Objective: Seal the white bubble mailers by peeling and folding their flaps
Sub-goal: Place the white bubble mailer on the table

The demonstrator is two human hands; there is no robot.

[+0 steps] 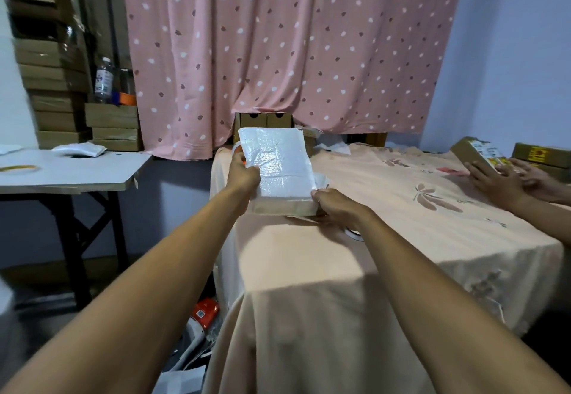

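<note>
A white bubble mailer [276,163] is held up, tilted, above the peach-covered table [309,254]. A brown cardboard box [282,207] shows at its near, lower end. My left hand [242,174] grips the mailer's left edge, thumb on top. My right hand [336,206] grips the lower right corner of the mailer and box. Part of a tape roll [238,148] shows behind my left hand's fingers, and a thin white loop [355,234] lies under my right wrist.
Another person's hands [506,182] hold a labelled brown box [477,151] at the right edge, beside more boxes [542,154]. A white side table [71,171] on the left carries another mailer [78,149]. Stacked cartons [55,94] stand behind it. Packaging litters the floor [197,332].
</note>
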